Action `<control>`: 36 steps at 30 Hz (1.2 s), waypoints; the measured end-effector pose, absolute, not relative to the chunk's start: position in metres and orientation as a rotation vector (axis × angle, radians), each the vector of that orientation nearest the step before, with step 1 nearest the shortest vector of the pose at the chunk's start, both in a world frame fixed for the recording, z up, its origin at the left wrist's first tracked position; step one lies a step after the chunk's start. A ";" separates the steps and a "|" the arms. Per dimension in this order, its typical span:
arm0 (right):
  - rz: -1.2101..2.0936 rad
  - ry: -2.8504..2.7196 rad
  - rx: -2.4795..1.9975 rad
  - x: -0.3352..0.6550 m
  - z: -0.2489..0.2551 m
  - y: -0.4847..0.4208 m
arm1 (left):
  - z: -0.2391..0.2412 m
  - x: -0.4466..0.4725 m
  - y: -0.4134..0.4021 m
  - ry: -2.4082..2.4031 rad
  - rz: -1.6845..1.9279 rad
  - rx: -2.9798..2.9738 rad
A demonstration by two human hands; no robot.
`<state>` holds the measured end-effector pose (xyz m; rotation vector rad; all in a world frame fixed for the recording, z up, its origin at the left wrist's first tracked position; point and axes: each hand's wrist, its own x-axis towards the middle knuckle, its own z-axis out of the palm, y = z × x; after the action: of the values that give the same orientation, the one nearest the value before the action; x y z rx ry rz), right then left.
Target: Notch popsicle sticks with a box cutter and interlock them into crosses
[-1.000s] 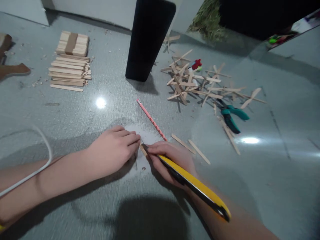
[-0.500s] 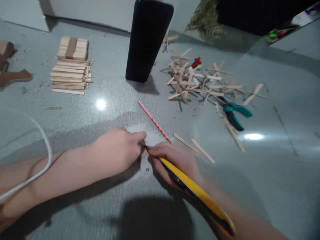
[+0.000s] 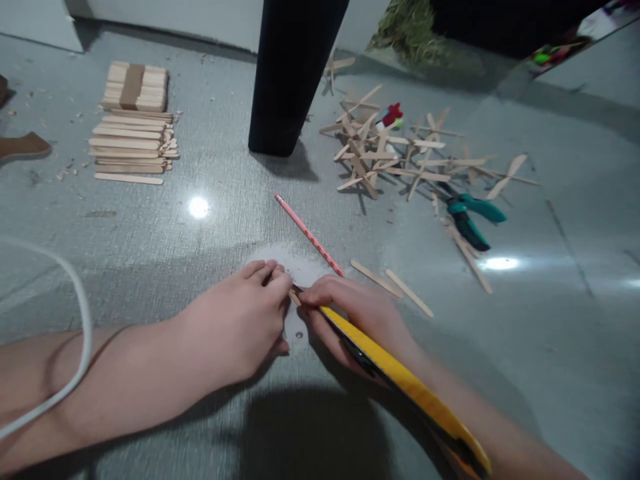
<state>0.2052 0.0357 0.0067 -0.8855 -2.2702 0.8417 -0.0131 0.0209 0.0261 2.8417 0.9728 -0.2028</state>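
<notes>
My right hand is closed around a yellow utility knife, whose tip meets a small wooden stick on the grey floor. My left hand lies palm down beside it, fingertips pressed on the stick's left end. A pink pencil lies just beyond both hands, slanting up to the left. Two loose wooden sticks rest right of my right hand.
Stacked craft sticks sit at far left. A black post stands at the top centre. Several glued crossed sticks and teal-handled pliers lie at right. A white cable curves over my left forearm.
The view has shifted slightly. My left hand has slid a little toward me and to the right, fingers still on the stick. My right hand keeps the knife on the same spot.
</notes>
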 end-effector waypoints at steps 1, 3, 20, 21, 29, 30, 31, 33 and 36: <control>0.838 -2.269 -0.887 0.205 0.007 0.036 | 0.026 -0.014 0.021 0.970 -0.192 2.836; 0.843 -2.271 -0.876 0.205 0.007 0.036 | 0.024 -0.014 0.021 0.972 -0.170 2.839; 0.855 -2.260 -0.859 0.211 0.002 0.033 | 0.018 -0.014 0.021 1.007 0.206 2.906; 0.854 -2.261 -0.860 0.211 0.002 0.033 | 0.017 -0.014 0.021 1.006 0.222 2.941; 0.853 -2.260 -0.848 0.214 0.001 0.033 | 0.017 -0.011 0.022 0.983 0.301 3.018; 0.846 -2.259 -0.848 0.214 0.001 0.032 | 0.017 -0.010 0.022 0.987 0.308 3.017; 0.836 -2.260 -0.847 0.214 0.000 0.032 | 0.017 -0.010 0.022 0.986 0.310 3.014; 0.829 -2.258 -0.853 0.215 -0.001 0.030 | 0.017 -0.009 0.022 0.984 0.314 3.008; 0.839 -2.254 -0.850 0.216 -0.003 0.029 | 0.016 -0.008 0.021 0.994 0.326 3.007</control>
<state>0.2163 0.0294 -0.0032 -0.8503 -2.2540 0.8391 -0.0084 0.0211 0.0162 3.0065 0.9942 0.3258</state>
